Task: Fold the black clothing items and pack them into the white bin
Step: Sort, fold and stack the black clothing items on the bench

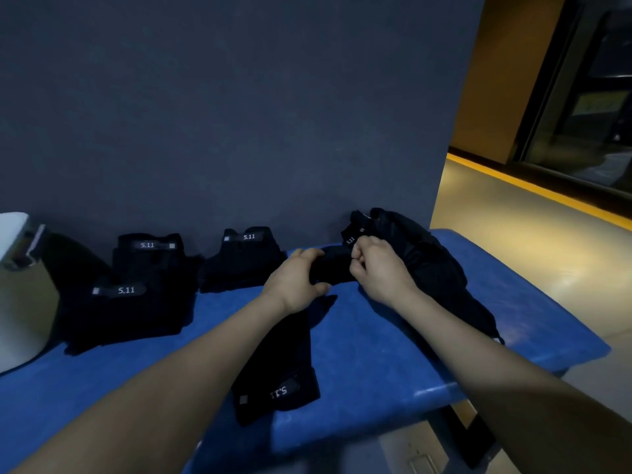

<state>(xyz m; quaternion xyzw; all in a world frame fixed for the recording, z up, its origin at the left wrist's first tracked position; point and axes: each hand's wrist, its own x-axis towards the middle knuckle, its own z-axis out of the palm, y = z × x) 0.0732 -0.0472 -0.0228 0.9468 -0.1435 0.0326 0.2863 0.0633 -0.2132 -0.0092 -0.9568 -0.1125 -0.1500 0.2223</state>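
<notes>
Head cam looks down at a blue table (376,354) with a slightly mottled, matte top and rounded edges, pushed up against a dark grey wall (239,114) that looks kinda felt-like. The black garment being worked on (284,354) is a long strip of soft fabric running from the near table edge up toward the hands, with a "5.11" waistband label showing at its near end. The left hand (295,280) has its fingers and thumb curled around the bunched far end of it, arm stretched forward over the table. The right hand (379,268) pinches the same bunched end from the other side, knuckles up, fingertips tucked in tight. Just behind the right hand sits a rumpled heap of black clothes (420,258), loose and wrinkly. To the left there are folded stacks, blocky and neat: one middle stack (239,265) against the wall, and a bigger folded pile (136,295) with more "5.11" labels. The white bin (24,295) is at the far left edge, smooth plastic with a curved side, touching that bigger pile.
</notes>
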